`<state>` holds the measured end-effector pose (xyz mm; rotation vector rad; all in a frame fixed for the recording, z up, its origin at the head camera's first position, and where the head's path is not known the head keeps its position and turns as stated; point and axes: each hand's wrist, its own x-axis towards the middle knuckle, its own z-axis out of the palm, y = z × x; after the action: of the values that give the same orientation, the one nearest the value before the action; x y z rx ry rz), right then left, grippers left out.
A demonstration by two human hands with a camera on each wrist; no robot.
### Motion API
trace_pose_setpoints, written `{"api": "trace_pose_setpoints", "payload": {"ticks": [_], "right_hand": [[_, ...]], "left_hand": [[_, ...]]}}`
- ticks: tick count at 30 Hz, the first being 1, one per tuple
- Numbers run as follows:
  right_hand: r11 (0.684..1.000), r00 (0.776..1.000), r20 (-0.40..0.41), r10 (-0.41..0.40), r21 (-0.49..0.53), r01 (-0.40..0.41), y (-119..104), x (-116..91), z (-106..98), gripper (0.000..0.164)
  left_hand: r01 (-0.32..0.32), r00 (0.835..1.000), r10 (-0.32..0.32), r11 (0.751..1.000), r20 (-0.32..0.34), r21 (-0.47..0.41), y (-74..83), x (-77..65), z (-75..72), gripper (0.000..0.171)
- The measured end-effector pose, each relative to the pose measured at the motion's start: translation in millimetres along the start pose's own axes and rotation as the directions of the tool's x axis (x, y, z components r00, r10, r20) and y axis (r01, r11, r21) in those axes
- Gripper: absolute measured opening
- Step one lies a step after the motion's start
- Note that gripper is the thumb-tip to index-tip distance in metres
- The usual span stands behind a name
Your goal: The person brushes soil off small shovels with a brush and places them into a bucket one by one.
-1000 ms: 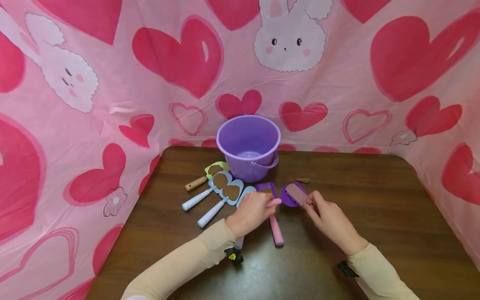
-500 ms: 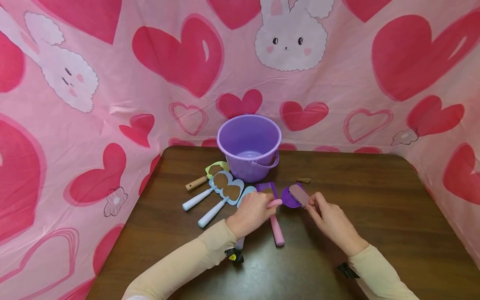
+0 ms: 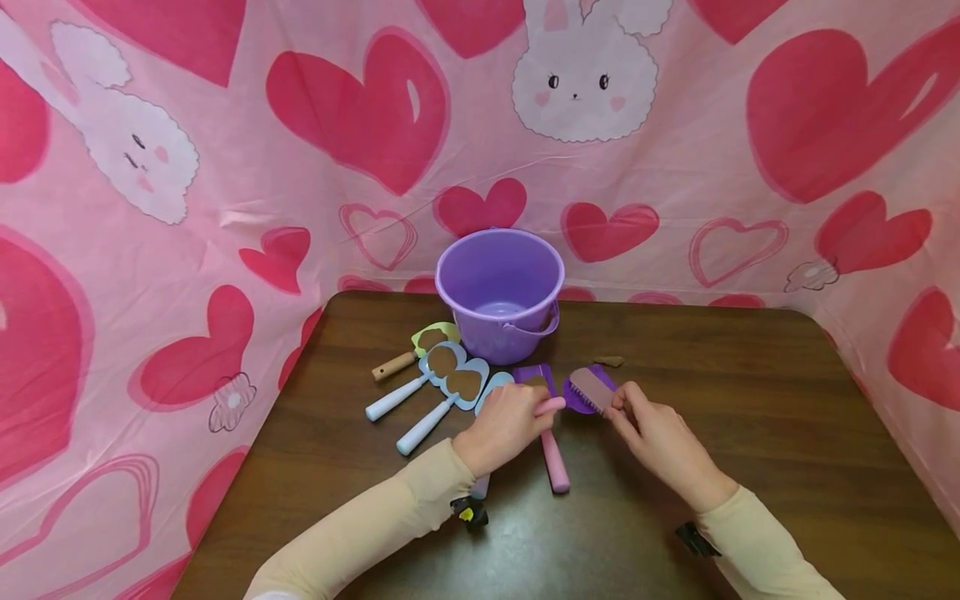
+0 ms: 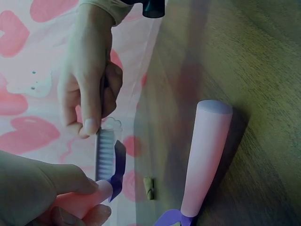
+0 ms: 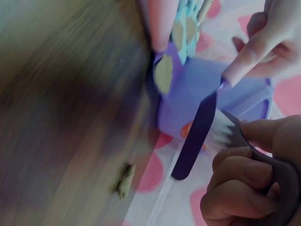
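My left hand (image 3: 504, 427) grips the pink handle (image 4: 77, 202) of a small shovel with a purple blade (image 5: 195, 139). A brush (image 3: 591, 390) with pale bristles (image 5: 220, 131) and a looped grey-brown handle (image 5: 282, 188) is held in my right hand (image 3: 669, 446). Its bristles meet or nearly meet the raised purple blade; exact contact cannot be told. On the table, beyond and below the left hand, lies another pink-handled shovel (image 3: 553, 462) with a purple blade and a brown patch on it.
A purple bucket (image 3: 498, 333) stands at the back. Left of it lie a green shovel (image 3: 442, 329) with a wooden handle and two light-blue shovels (image 3: 423, 425), brown patches on their blades. Another light-blue one is partly hidden by the left hand. A small brown piece (image 3: 608, 361) lies behind the brush.
The brush has shifted slightly right across the purple blade and then back left. My left hand keeps its place with the shovel.
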<state>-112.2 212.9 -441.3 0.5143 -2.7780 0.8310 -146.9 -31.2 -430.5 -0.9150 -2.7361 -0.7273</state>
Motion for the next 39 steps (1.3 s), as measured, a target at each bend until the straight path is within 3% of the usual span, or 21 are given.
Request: {"api": "trace_pose_setpoints", "payload": {"ticks": [5, 14, 19, 31, 39], "right_hand": [[0.999, 0.999, 0.01, -0.053, 0.012, 0.053, -4.7, 0.2, 4.7, 0.022], [0.999, 0.998, 0.03, 0.05, 0.008, -0.05, 11.8, 0.0, 2.0, 0.02], [0.998, 0.997, 0.022, 0.068, -0.012, -0.068, 19.8, -0.4, -2.5, 0.02], [0.997, 0.997, 0.017, -0.072, 0.0, 0.072, 2.3, 1.8, 2.3, 0.023], [0.999, 0.999, -0.001, -0.048, -0.018, 0.048, 7.1, 1.2, 2.9, 0.022]], "left_hand": [[-0.004, 1.0, 0.004, 1.0, 0.003, -0.003, -0.6, 1.0, -0.2, 0.029], [-0.018, 1.0, 0.018, 1.0, -0.013, -0.02, -2.3, 0.2, -2.3, 0.035], [-0.016, 1.0, 0.016, 0.999, -0.001, -0.035, -2.4, -1.1, -2.8, 0.035], [-0.001, 1.0, 0.002, 1.0, 0.014, -0.024, -2.0, 0.7, -0.9, 0.024], [-0.008, 1.0, 0.008, 1.0, 0.002, -0.018, -0.5, 0.1, -1.9, 0.023]]}}
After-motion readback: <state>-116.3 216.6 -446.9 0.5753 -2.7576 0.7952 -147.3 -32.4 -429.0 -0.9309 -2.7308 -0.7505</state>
